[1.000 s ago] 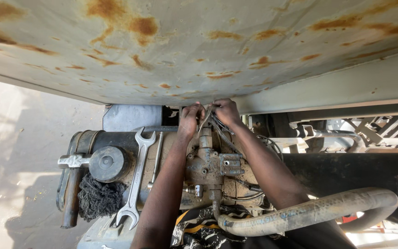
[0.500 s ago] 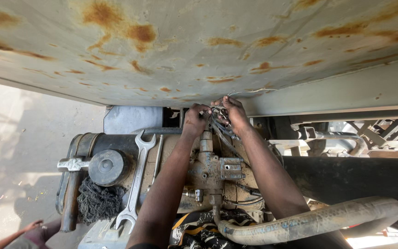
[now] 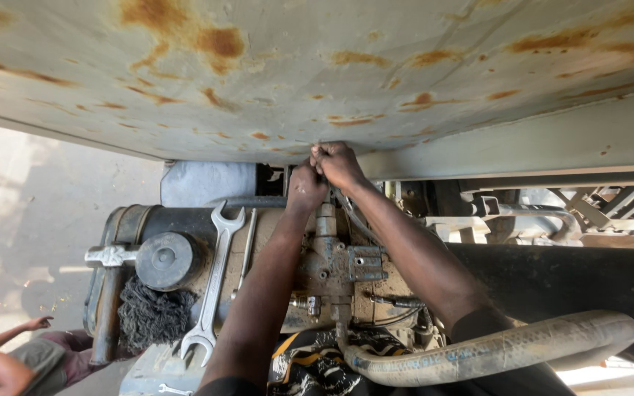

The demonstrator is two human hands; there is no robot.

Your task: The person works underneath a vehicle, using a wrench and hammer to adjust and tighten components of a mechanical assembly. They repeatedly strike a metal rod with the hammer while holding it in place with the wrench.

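My left hand (image 3: 304,188) and my right hand (image 3: 337,164) are together right under the edge of a rusty grey panel (image 3: 317,73). The left hand is a closed fist over the top of an upright fitting on a greasy metal pump block (image 3: 339,268). My right hand's fingers are closed on a thin dark hose (image 3: 348,210) that runs down behind the block. What lies inside the fists is hidden.
A large open-ended spanner (image 3: 213,286) and a thin rod (image 3: 246,249) lie on a dark tank with a round cap (image 3: 164,259). A black mesh wad (image 3: 152,319) sits beside it. A thick pale hose (image 3: 493,350) curves at bottom right. Another person's arm (image 3: 5,359) shows at bottom left.
Both hands have shifted slightly up toward the panel's edge and stay closed. Another person's arm has come into view at bottom left.
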